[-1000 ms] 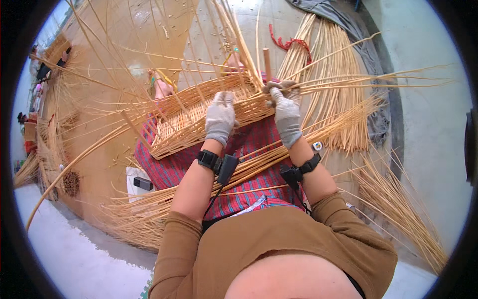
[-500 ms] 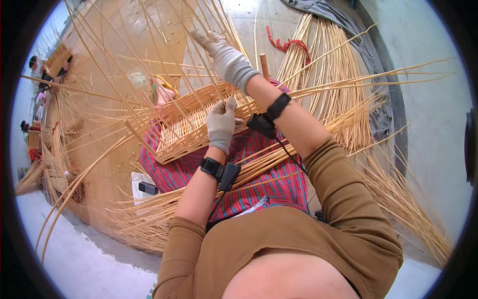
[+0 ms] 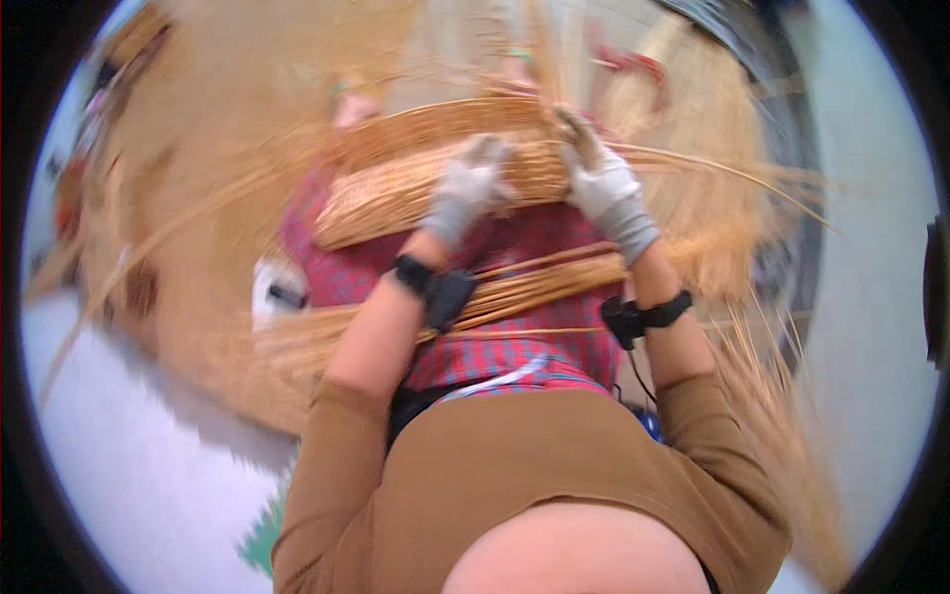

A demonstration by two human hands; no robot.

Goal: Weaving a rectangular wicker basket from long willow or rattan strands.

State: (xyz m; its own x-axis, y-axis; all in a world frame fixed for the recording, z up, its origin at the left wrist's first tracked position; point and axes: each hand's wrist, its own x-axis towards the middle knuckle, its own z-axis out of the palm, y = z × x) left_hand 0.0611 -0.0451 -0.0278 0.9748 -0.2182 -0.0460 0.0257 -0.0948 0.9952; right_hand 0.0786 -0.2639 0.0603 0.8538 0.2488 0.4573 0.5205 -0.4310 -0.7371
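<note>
A shallow, long wicker basket [image 3: 371, 206] of pale cane rests on my lap, over a red and blue striped cloth [image 3: 356, 267]. My left hand [image 3: 467, 188], in a whitish glove, is closed over the basket's near wall, around its middle. At the right end of the basket my right hand [image 3: 602, 186], gloved too, grips the corner, its fingers pointing away from me. Motion smears both hands and the basket, so single fingertips do not show well. Long loose cane ends [image 3: 732, 178] stick out to the right past my right hand.
A bundle of cane strips [image 3: 554, 282] lies across my lap below the basket. Far right, a large cane bundle [image 3: 683, 119] with a red tie [image 3: 638, 64] is on the floor. More cane [image 3: 792, 445] lies at the lower right. Bare feet [image 3: 356, 107] show beyond the basket.
My right hand has come back from the upright canes above the basket to its right end. My left hand has moved slightly right and up. The basket has turned, its right end nearer me.
</note>
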